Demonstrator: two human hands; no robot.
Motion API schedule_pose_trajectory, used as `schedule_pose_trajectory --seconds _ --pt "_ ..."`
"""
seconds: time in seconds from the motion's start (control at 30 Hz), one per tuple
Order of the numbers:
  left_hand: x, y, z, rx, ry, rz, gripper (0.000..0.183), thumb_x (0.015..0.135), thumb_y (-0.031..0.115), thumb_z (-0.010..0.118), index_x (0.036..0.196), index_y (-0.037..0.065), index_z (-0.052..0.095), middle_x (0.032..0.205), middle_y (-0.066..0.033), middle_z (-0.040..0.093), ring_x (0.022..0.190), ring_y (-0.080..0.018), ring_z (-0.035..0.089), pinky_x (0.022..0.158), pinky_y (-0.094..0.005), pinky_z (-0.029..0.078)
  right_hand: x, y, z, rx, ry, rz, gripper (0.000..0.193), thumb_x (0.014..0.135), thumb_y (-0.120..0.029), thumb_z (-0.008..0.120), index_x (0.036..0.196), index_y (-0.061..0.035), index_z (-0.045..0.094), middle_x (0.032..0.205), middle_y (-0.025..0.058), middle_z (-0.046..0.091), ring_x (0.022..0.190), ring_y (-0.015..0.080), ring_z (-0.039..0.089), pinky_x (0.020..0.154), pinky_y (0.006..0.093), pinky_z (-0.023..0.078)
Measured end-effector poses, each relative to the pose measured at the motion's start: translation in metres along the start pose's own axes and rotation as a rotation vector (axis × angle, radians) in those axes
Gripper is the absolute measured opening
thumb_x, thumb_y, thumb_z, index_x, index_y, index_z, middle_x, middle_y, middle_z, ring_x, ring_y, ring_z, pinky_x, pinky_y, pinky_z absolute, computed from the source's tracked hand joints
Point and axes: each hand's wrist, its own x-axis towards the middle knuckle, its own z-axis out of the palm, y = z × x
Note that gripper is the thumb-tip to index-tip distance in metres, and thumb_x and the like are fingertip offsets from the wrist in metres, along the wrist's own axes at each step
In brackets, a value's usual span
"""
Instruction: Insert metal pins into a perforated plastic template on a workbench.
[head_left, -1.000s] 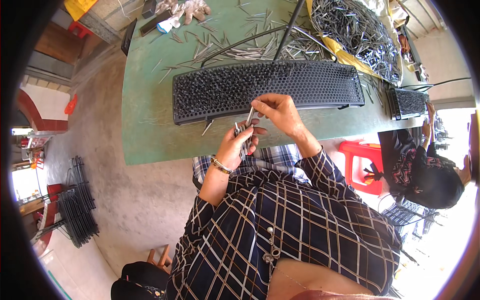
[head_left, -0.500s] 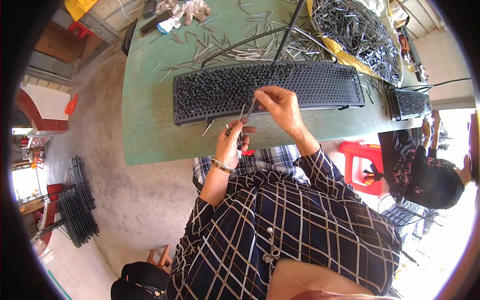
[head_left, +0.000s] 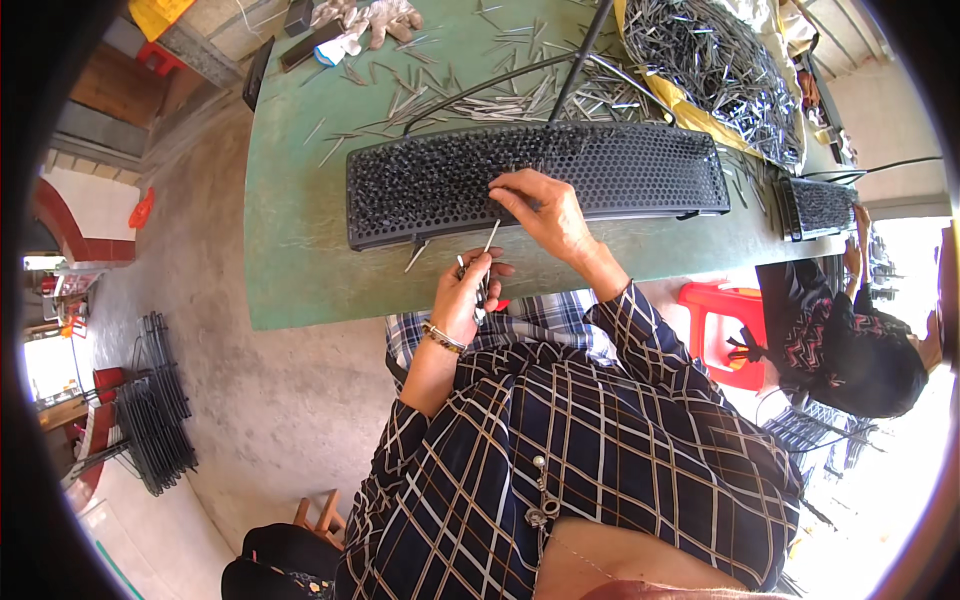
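Observation:
A long black panel (head_left: 640,175) pierced with rows of round holes lies on the green table. Dark stubs fill many holes on its left side, while the right side shows mostly bare holes. My left hand (head_left: 466,288) is closed around a small bunch of thin metal rods (head_left: 493,236), just in front of the panel's near edge. One rod sticks up from its fingers. Over the middle of the panel, my right hand (head_left: 548,212) has thumb and fingertips pinched together, close against the holes. Whatever is between those fingertips is hidden.
Loose rods (head_left: 510,100) are scattered behind the panel on the table (head_left: 330,280). A yellow-edged sack (head_left: 715,75) heaped with rods lies at back right. Gloves (head_left: 385,22) rest at back left. A co-worker (head_left: 850,350) sits at right by a smaller panel (head_left: 820,208) and red stool (head_left: 722,330).
My right hand has moved slightly left and down onto the panel; the rod seen in its fingers before is no longer visible. My left hand has barely moved.

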Motion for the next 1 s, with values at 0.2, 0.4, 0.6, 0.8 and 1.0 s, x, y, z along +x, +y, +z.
schedule_pose_trajectory --seconds 0.2,0.4,0.6,0.8,1.0 --pt "0.0 -0.001 0.003 0.025 -0.03 -0.002 0.024 0.093 0.022 0.052 0.105 0.003 0.059 0.085 -0.0103 0.064 0.056 -0.0069 0.048 0.042 -0.0194 0.037 0.004 -0.003 -0.002 -0.163 -0.046 -0.265 0.012 0.08 -0.006 0.064 0.09 -0.0009 0.064 0.085 0.0113 0.064 0.076 0.0292 0.062 0.068 0.035 0.05" --pt "-0.001 -0.002 0.001 0.024 -0.029 -0.005 0.024 0.093 0.022 0.052 0.106 0.003 0.058 0.084 -0.01 0.064 0.055 -0.0063 0.047 0.042 -0.0186 0.035 0.0 -0.001 0.003 -0.083 -0.053 -0.157 0.013 0.08 -0.006 0.064 0.092 -0.0006 0.064 0.086 0.0119 0.064 0.076 0.0291 0.062 0.066 0.0346 0.051" --pt "0.0 -0.002 0.003 0.02 -0.029 -0.012 0.023 0.093 0.02 0.052 0.107 0.003 0.058 0.084 -0.0099 0.064 0.055 -0.0056 0.047 0.041 -0.0179 0.034 -0.001 -0.003 0.003 -0.012 -0.081 -0.083 0.013 0.08 -0.006 0.065 0.091 -0.0002 0.065 0.089 0.0118 0.063 0.073 0.0282 0.063 0.063 0.033 0.051" --pt "-0.001 -0.002 0.003 0.018 -0.014 -0.019 0.023 0.093 0.02 0.052 0.106 0.004 0.059 0.084 -0.0094 0.065 0.055 -0.0054 0.047 0.041 -0.0178 0.034 -0.002 0.0 0.006 -0.067 -0.052 -0.135 0.013 0.08 -0.006 0.065 0.091 -0.0004 0.066 0.091 0.0121 0.062 0.076 0.028 0.063 0.065 0.033 0.052" --pt "-0.001 -0.003 0.001 0.016 -0.011 -0.027 0.023 0.093 0.021 0.052 0.106 0.004 0.059 0.084 -0.0094 0.065 0.056 -0.0061 0.047 0.042 -0.0185 0.035 0.0 -0.001 0.009 -0.109 -0.146 -0.247 0.015 0.079 -0.006 0.065 0.093 -0.0002 0.066 0.091 0.0116 0.061 0.081 0.0286 0.062 0.07 0.0344 0.052"
